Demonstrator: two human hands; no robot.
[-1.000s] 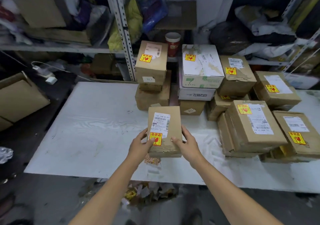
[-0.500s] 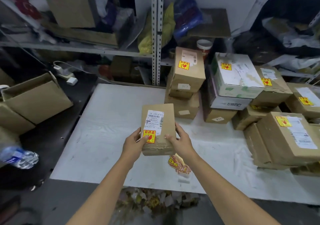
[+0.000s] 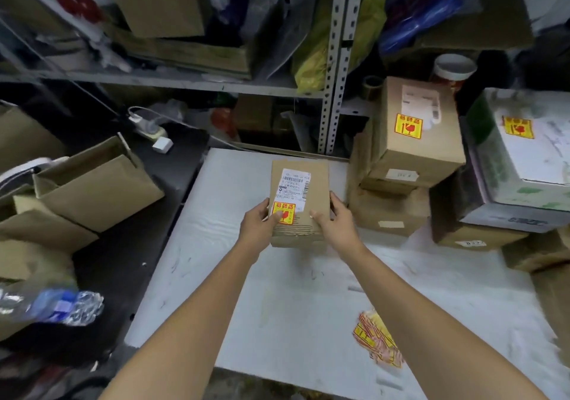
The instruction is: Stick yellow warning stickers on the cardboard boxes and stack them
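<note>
Head view. Both hands hold one small flat brown cardboard box (image 3: 300, 230) off the white table top (image 3: 216, 245). The left hand (image 3: 257, 230) grips its left edge with the thumb on top. The right hand (image 3: 337, 225) grips the right edge, fingers curled round the side. The yellow rectangular warning sticker (image 3: 285, 212) is already on the box, partly under the left thumb and just below the white printed shipping label (image 3: 294, 185).

Over the last second the box has been raised and carried forward, away from the body. The stack of two brown stickered cartons (image 3: 413, 140) was ahead of the hands and now stands just beside the right hand. The loose bundle of yellow sticker sheets (image 3: 377, 341), which had been hidden under the box, now lies beside the right forearm. I read that as sticking finished for this box and stacking under way, with a spot still to be chosen.

Well to the left of the left hand an open brown carton (image 3: 92, 183) sits on the dark surface with its flaps up. I cannot see inside it. The grey metal shelf (image 3: 333, 60) beyond the hands holds boxes and plastic bags. A white and green box (image 3: 530, 153), also stickered, tops the pile further right.
</note>
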